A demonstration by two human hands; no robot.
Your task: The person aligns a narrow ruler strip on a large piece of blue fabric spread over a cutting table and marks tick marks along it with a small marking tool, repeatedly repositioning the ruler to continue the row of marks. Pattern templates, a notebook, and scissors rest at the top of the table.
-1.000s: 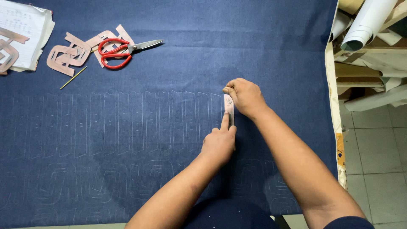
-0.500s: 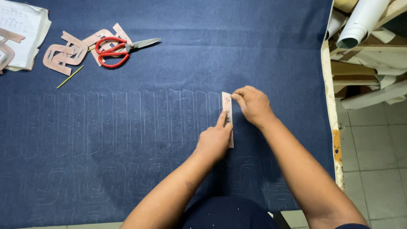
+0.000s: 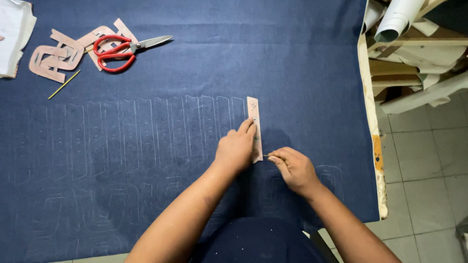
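Dark blue denim cloth [image 3: 204, 63] spread flat over the table, covered with rows of chalked outlines

Left hand [image 3: 236, 150] presses a narrow pinkish card template strip [image 3: 254, 117] flat onto the cloth, right of centre; fingers lie close together along the strip's lower half, index tip on its left edge

Right hand [image 3: 294, 168] sits just right of the strip's near end, fingers pinched narrow on a thin marking stick [image 3: 267, 156] whose tip touches the strip's right edge

Step in hand, by my reading: tracing round the strip, near end of the right side. Next stroke calls for firm pressure so the strip does not slide

Far left: red-handled scissors [image 3: 117, 48] lying on curved pink card patterns [image 3: 53, 56], thin yellow stick [image 3: 64, 84] just beside
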